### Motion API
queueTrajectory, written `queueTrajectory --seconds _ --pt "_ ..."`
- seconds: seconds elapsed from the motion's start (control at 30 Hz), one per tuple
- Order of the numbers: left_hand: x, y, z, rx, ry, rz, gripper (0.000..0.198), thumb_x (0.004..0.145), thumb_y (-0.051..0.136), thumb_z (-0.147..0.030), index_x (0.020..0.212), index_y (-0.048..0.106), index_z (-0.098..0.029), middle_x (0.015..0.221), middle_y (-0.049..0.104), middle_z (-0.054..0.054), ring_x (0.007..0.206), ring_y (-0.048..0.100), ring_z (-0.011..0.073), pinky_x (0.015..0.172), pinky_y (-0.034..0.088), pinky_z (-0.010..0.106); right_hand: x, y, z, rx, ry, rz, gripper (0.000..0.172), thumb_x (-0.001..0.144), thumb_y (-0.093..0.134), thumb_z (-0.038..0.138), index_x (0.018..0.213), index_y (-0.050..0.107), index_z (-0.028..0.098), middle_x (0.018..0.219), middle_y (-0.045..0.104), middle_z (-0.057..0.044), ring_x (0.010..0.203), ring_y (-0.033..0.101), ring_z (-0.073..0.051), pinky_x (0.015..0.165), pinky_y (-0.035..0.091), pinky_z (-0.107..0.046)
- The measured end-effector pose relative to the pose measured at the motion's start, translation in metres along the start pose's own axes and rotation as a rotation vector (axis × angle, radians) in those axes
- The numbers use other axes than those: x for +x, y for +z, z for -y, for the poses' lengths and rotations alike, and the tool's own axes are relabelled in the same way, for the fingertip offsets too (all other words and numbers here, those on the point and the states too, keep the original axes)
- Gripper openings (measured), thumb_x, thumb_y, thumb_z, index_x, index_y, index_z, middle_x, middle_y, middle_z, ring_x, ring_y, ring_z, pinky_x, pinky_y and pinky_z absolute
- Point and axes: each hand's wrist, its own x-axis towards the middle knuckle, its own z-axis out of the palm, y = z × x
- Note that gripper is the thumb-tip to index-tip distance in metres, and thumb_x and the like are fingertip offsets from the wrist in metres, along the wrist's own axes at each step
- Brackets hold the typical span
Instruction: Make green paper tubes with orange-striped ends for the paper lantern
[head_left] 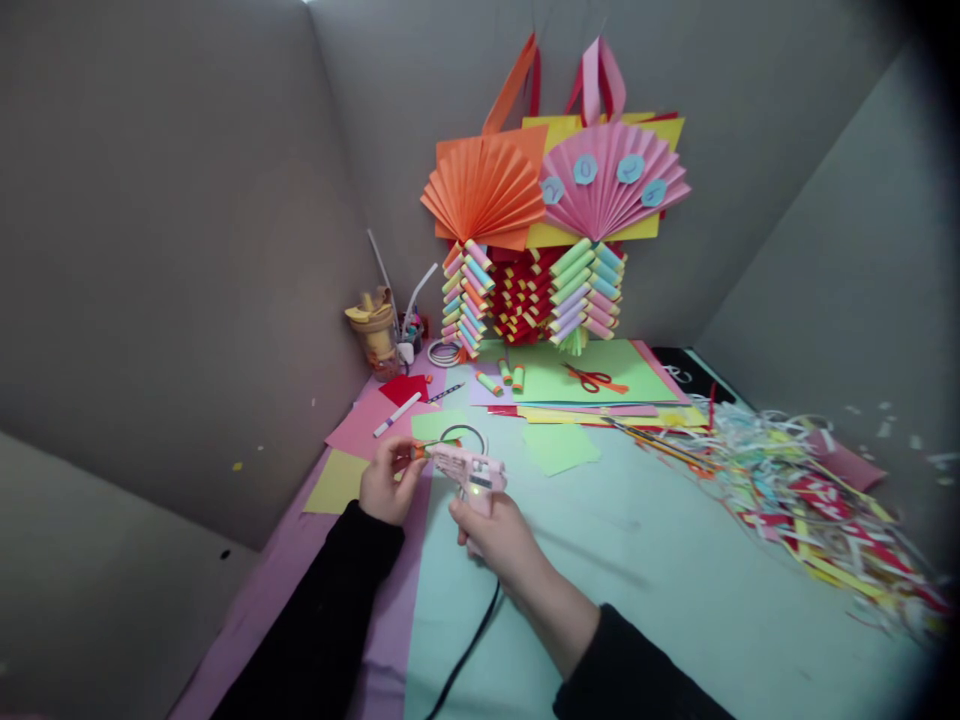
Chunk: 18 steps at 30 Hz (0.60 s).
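Carefully, the right hand (495,522) grips a pink glue gun (466,468), nozzle just beside a small orange piece (418,451) pinched in the left hand (388,482), over the table (570,610)

The worktop (570,620) is pale green, purple at the left. Scraps (832,510) lie heaped at the right, a yellow sheet (335,482) and a pink sheet (360,418) at the left.
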Motion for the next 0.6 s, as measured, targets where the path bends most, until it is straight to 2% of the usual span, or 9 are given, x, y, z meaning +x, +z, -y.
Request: queueTrajectory --seconds 0.3,0.6 --pt "-0.001 -0.0022 0.0078 0.017 -0.012 -0.009 0.028 0.077 0.065 -0.029 0.1 0.053 -0.02 0.091 0.064 0.005 0.082 0.066 0.0168 0.075 0.057 0.031 -0.0018 -0.0027 0.0083 0.052 0.021 -0.053 0.024 0.073 0.06 0.039 0.066 0.056 0.016 0.042 0.049 0.004 0.035 0.042 -0.007 0.035 0.03 -0.018" --pt "-0.0001 -0.0039 0.0062 0.025 -0.001 -0.046 0.026 0.077 0.064 -0.03 0.099 0.054 -0.019 0.092 0.063 0.005 0.082 0.065 0.0169 0.075 0.057 0.032 0.0029 -0.0075 0.0031 0.08 0.023 -0.103 0.03 0.072 0.06 0.045 0.068 0.054 0.016 0.045 0.05 0.004 0.035 0.042 -0.008 0.034 0.029 -0.019"
